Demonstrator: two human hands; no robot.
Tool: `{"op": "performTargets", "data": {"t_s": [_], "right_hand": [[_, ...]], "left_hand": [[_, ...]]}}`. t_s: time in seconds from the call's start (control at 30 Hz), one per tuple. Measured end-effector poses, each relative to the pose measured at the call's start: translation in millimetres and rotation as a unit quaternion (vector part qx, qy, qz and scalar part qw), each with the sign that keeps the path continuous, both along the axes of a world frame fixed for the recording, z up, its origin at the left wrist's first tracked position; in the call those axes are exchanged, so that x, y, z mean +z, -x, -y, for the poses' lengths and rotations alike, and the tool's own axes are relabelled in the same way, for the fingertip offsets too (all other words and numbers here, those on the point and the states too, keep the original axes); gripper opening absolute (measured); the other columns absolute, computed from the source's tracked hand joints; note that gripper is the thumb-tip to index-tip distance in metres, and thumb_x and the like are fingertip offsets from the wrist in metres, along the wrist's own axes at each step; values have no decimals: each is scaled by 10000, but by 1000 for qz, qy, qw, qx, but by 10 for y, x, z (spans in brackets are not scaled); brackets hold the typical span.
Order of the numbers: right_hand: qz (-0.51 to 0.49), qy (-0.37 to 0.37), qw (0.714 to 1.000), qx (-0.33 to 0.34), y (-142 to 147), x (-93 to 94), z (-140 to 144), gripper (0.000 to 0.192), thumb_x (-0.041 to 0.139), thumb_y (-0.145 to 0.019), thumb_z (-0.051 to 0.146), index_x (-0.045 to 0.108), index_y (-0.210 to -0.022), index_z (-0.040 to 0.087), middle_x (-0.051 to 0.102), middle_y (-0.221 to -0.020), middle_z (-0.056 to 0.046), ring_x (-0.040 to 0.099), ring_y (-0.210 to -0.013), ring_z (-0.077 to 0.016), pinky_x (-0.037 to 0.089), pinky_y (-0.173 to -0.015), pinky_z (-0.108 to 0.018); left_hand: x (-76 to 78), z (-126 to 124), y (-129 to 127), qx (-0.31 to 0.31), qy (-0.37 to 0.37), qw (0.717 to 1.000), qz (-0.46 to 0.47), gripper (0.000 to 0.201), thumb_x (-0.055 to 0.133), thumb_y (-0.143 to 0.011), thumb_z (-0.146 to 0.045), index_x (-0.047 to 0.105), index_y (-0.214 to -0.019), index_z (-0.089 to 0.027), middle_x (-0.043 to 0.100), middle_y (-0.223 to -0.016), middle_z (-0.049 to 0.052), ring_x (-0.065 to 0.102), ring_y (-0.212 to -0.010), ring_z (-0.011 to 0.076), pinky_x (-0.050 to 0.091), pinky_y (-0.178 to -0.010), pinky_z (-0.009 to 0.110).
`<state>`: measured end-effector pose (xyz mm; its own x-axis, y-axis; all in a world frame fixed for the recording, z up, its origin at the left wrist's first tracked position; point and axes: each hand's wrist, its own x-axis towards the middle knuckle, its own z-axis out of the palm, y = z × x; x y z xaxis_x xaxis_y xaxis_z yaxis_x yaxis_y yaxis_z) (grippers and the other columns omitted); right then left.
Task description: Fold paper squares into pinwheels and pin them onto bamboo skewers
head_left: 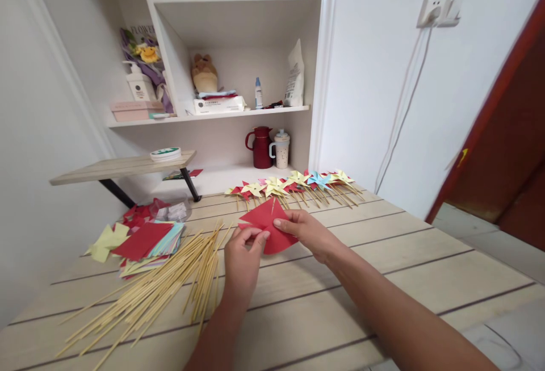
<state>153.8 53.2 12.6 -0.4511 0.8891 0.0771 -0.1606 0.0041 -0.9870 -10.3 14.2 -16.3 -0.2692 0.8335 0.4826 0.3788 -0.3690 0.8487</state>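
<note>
A red paper square (276,241) with slits cut in from its corners is held up over the table between my two hands. My left hand (243,254) pinches its lower left part between thumb and fingers. On the right side, my right hand (309,232) grips the sheet with the thumb on top and the fingers behind, mostly hidden. Wooden sticks (170,283) lie in a loose fan left of my left hand. Beyond the sheet, several finished paper pinwheels (276,186) on sticks lie in a row.
At the left are a stack of coloured paper (142,241), a yellow paper piece (106,240) and a clear plastic box (172,210). A small raised stand (123,167) is behind them. Near the shelf wall stand a dark red jug (261,149) and a speckled cup (281,149).
</note>
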Motion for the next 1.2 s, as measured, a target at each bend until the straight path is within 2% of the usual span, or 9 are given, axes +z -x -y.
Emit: {"op": "performTargets", "data": {"t_s": [0.27,0.47,0.67,0.83,0.97,1.2], "right_hand": [[6,-14,1000,11,-3,3,-7,401,823,-678,485,773,-883,143,761,-811,-56,655,-704,-171,470,-716,-293],[26,-11,1000,-11,14,-8,-12,344,825,-670,457,775,-837,160,755,-775,-47,646,-679,-173,473,-682,-288],[35,-26,999,-25,40,-10,-2,335,813,-678,471,761,-798,163,733,-726,-37,617,-642,-167,453,-641,-284],[29,-14,999,-22,45,-17,6,349,794,-695,504,749,-759,164,729,-725,-38,627,-663,-171,457,-666,-290],[28,-10,999,-23,42,-13,12,362,770,-723,520,767,-808,168,749,-772,-42,640,-679,-169,462,-668,-281],[13,-17,999,-29,70,-25,5,319,846,-625,411,769,-801,157,750,-750,-41,646,-664,-176,479,-681,-300]], "left_hand": [[-8,5,-9,26,-32,998,-37,159,695,-785,-324,716,-676,-209,654,-736,23,606,-647,163,496,-664,296],[-5,32,-23,38,-56,995,-67,156,686,-798,-318,711,-676,-225,658,-738,20,598,-631,158,506,-648,293],[-32,34,-22,54,-59,993,-89,165,697,-799,-347,711,-685,-228,663,-727,19,602,-615,153,490,-632,285],[-31,30,-28,68,-52,992,-95,162,702,-796,-332,709,-677,-224,658,-723,20,604,-618,155,478,-631,286],[-20,28,-27,88,-61,989,-104,160,715,-781,-323,703,-653,-227,639,-689,18,596,-621,164,470,-624,288],[-27,33,-33,88,-62,989,-105,178,708,-793,-332,694,-650,-226,629,-688,14,599,-607,158,460,-609,281]]}}
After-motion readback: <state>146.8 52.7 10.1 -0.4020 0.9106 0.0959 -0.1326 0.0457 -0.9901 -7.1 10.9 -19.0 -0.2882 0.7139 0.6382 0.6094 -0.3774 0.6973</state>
